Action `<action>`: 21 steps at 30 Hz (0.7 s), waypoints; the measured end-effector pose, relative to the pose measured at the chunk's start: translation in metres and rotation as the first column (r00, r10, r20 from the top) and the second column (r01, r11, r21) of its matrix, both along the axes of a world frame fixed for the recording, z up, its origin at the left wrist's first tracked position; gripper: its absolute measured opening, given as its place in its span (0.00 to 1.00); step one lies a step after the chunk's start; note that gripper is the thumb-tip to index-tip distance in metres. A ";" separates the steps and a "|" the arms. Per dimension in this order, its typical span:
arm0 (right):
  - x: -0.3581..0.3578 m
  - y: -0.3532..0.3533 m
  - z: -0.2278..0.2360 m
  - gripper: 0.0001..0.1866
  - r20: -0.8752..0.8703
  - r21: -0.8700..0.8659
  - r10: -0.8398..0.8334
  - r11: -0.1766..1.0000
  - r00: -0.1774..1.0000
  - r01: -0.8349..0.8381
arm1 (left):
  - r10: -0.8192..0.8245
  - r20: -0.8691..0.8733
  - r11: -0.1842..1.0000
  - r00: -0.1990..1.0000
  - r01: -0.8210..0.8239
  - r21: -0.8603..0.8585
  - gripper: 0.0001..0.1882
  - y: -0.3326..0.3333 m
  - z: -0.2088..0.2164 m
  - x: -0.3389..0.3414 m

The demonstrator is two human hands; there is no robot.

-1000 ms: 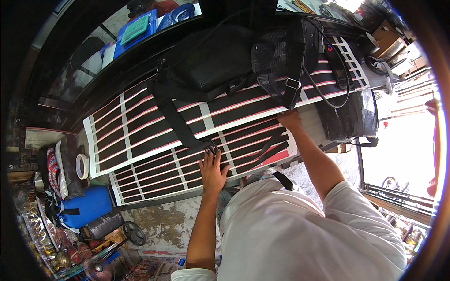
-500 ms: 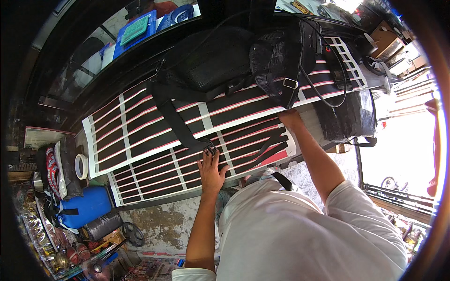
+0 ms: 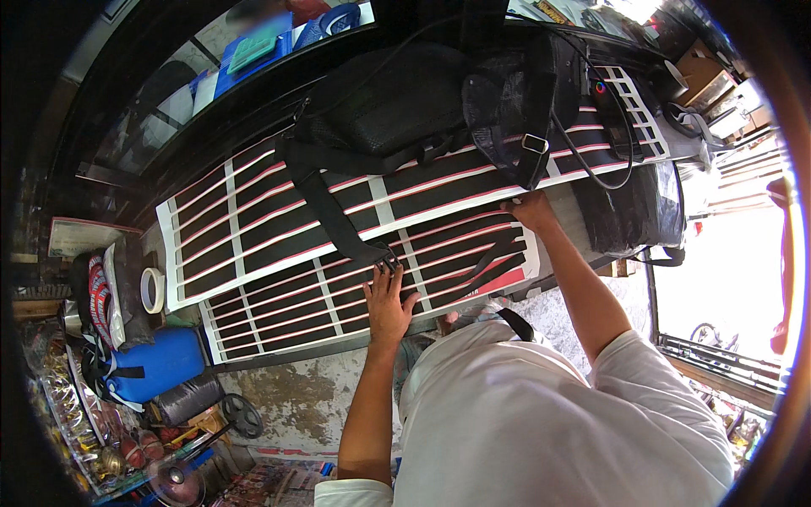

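Note:
My left hand [image 3: 388, 297] lies flat with fingers spread on the front face of a black counter cover with white and red stripes [image 3: 279, 245], just below the end of a black backpack strap [image 3: 325, 211]. My right hand [image 3: 530, 209] presses on the counter's upper edge, touching the striped cover beside a black plastic-wrapped bundle [image 3: 629, 203]. A black backpack [image 3: 397, 101] lies on top of the counter, with a mesh pocket and buckle strap [image 3: 534, 144] on its right. Neither hand grips anything.
A blue water jug [image 3: 156, 367] stands on the floor at lower left, with a roll of tape [image 3: 152, 290] above it and shiny trinkets [image 3: 76, 422] below. Bags and boxes [image 3: 701, 93] crowd the far right. A glass display [image 3: 211, 84] runs behind the counter.
The view has shifted slightly; both hands stay on the striped cover in nearly the same places.

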State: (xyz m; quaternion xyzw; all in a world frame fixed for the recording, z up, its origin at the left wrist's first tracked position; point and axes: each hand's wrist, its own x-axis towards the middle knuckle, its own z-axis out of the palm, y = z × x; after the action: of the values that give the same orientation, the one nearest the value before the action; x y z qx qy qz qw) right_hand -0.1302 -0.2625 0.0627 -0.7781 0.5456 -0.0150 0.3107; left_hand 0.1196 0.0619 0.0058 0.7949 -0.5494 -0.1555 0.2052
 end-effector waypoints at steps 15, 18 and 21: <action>-0.028 0.031 0.006 0.11 0.374 -0.204 0.000 0.976 0.928 0.082 | -0.017 0.072 1.000 0.997 0.018 -0.013 0.39 -0.009 0.012 -0.004; -0.023 0.033 0.005 0.11 0.378 -0.159 -0.022 0.983 0.925 0.088 | -0.046 0.133 0.993 0.990 0.059 -0.102 0.36 -0.032 0.022 0.008; -0.021 0.031 0.005 0.14 0.376 -0.122 -0.020 0.990 0.926 0.071 | -0.073 0.158 0.986 0.985 0.095 -0.138 0.34 -0.057 0.021 0.027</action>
State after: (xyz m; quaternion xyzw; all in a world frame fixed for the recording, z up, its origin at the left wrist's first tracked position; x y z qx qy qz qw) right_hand -0.1513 -0.2313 0.0681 -0.7672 0.4920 -0.2064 0.3560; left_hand 0.1469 0.0045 0.0263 0.7635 -0.6065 -0.0624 0.2128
